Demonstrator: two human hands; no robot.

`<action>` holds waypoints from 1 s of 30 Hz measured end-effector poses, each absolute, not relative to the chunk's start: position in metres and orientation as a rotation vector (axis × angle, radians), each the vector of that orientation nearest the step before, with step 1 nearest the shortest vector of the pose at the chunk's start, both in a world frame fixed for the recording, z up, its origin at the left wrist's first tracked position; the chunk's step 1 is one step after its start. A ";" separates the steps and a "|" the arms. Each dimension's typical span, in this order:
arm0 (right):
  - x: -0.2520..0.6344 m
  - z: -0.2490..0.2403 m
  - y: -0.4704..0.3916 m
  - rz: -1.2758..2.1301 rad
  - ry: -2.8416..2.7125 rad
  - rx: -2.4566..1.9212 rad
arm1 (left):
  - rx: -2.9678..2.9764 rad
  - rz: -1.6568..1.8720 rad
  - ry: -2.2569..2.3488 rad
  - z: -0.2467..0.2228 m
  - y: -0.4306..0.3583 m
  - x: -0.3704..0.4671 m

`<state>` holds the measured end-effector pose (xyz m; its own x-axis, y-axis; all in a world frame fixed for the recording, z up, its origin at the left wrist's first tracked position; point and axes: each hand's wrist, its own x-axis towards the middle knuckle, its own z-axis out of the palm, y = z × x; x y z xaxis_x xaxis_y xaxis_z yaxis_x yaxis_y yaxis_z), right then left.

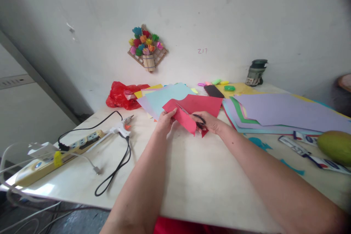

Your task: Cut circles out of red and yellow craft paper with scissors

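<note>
A sheet of red paper point(205, 103) is held up over the middle of the table, with a cut running into it. My left hand point(166, 120) pinches its left part between thumb and fingers. In my right hand point(208, 121) is a pair of scissors point(201, 118) with black handles, my fingers wrapped round the loops. The scissors' blades point up and left along the cut in the red paper. Behind the red sheet lie loose pale blue and lilac sheets point(167, 97). Some of my fingers are hidden by the paper and the handles.
At the left lie a power strip point(52, 161) and a white glue gun point(120, 128) with trailing cords. A red plastic bag point(119, 97), a phone point(214, 91) and a bottle point(256, 73) stand along the back. Stacked coloured paper point(274, 109), glue tubes point(294, 146) and a green fruit point(336, 148) are right.
</note>
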<state>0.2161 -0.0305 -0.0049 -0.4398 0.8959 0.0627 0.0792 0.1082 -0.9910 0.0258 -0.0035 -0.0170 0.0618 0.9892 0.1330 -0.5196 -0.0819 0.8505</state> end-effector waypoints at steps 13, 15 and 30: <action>0.216 -0.005 -0.030 1.461 -1.594 -0.955 | 0.942 1.393 0.661 -0.017 -0.005 0.028; 0.216 -0.005 -0.029 1.466 -1.587 -0.955 | 0.946 1.395 0.647 -0.018 -0.005 0.028; 0.215 -0.012 -0.023 1.386 -1.662 -0.951 | 0.910 1.464 0.641 -0.018 -0.002 0.024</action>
